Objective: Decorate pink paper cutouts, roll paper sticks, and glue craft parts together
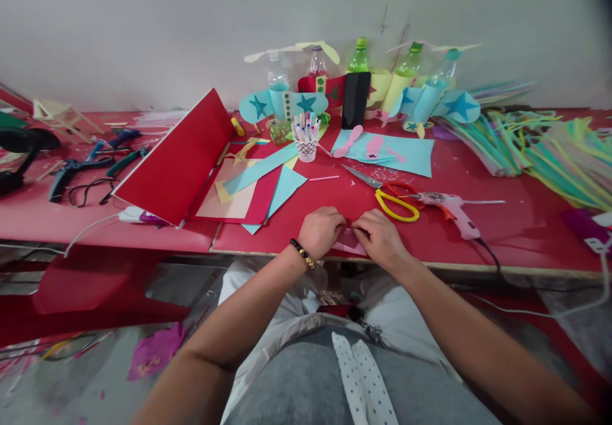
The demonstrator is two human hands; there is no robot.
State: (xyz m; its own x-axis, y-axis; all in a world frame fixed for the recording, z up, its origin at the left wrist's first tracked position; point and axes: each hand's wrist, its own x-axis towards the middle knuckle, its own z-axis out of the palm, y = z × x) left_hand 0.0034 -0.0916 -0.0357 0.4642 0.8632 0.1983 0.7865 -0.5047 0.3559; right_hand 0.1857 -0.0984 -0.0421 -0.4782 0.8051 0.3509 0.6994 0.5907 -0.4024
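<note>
At the table's front edge, a small piece of pink paper (350, 243) lies between my hands. My left hand (320, 230) is closed, thumb and fingertips pinched together at the paper's upper left. Opposite it, my right hand (380, 239) pinches the paper's upper right side, fingers curled. The fingertips nearly meet, and they hide part of the paper. Beyond my right hand are scissors (396, 205) with red and yellow handles and a pink hot glue gun (452, 211) with a glue stick in its back. A thin pink strip (324, 178) lies ahead of my left hand.
Paper-winged bottle planes (282, 101) stand along the wall beside a black phone (356, 100). A cup of markers (306, 148) sits mid-table near blue paper (415, 157). An open red folder (182, 157) and coloured sheets lie left; pipe cleaners (502, 144) are heaped right.
</note>
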